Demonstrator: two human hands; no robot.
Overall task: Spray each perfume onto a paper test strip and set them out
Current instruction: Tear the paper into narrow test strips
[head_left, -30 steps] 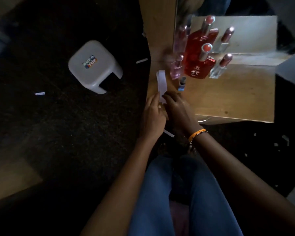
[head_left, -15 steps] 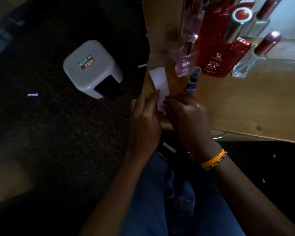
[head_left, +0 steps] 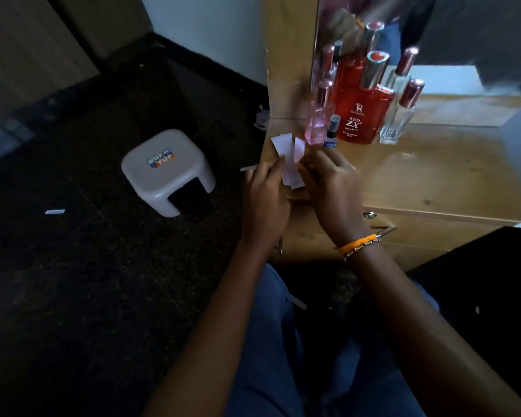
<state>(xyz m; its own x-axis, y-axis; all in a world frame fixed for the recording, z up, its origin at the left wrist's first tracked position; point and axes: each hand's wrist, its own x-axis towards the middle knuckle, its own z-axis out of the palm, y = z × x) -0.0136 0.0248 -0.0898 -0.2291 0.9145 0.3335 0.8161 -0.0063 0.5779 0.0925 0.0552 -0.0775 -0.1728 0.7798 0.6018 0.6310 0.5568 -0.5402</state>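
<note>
Since half a second ago the paper strips (head_left: pixel 289 158) have fanned apart: one has slid to the right of the stack, where before they sat as one squared bundle. I see my left hand (head_left: pixel 265 203) pinching the stack's left edge and my right hand (head_left: pixel 334 188) closed on its near right side, both above the near left corner of the desk (head_left: pixel 433 182). I judge the strips feather-light, floppy and prone to cling together, so I would peel one off by its near end with thumb and forefinger. Beyond them stand the pink bottle (head_left: pixel 318 121), the small blue sprayer (head_left: pixel 332 130), the red bottle (head_left: pixel 362 112) and the clear bottle (head_left: pixel 399 115): glass, heavier, slick, best gripped around the body.
</note>
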